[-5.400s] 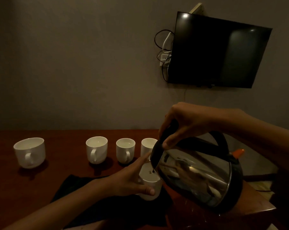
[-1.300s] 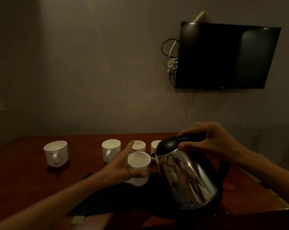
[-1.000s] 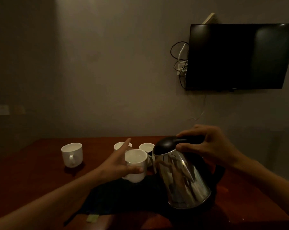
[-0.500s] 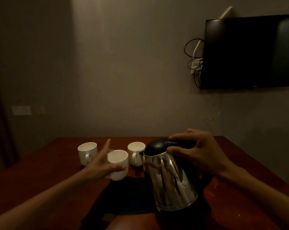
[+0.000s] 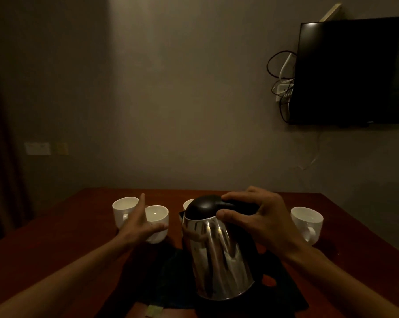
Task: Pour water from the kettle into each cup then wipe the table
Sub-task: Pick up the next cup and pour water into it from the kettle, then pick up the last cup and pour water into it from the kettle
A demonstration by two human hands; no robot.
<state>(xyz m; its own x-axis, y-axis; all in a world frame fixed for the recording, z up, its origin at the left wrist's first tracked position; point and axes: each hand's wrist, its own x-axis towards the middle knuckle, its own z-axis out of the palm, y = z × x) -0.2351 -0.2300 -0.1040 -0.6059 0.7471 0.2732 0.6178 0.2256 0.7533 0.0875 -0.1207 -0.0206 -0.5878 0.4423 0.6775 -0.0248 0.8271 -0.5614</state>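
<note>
Head view, near to far: a steel kettle [image 5: 217, 255] stands upright on a dark cloth [image 5: 171, 283], the right hand [image 5: 258, 221] clasped over its black handle; just beyond, the left hand [image 5: 141, 223] wraps thumb and fingers round a white cup [image 5: 158, 218], close beside a neighbouring cup [image 5: 123, 208] on the table [image 5: 56, 237], a television [image 5: 354, 70] on the wall behind. Placing this cup well likely means keeping it level, clear of its neighbour, kettle steadied

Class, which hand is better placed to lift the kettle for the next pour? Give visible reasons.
Right. The right hand grips the kettle at its black top and handle; the left hand is occupied holding a white cup.
</note>
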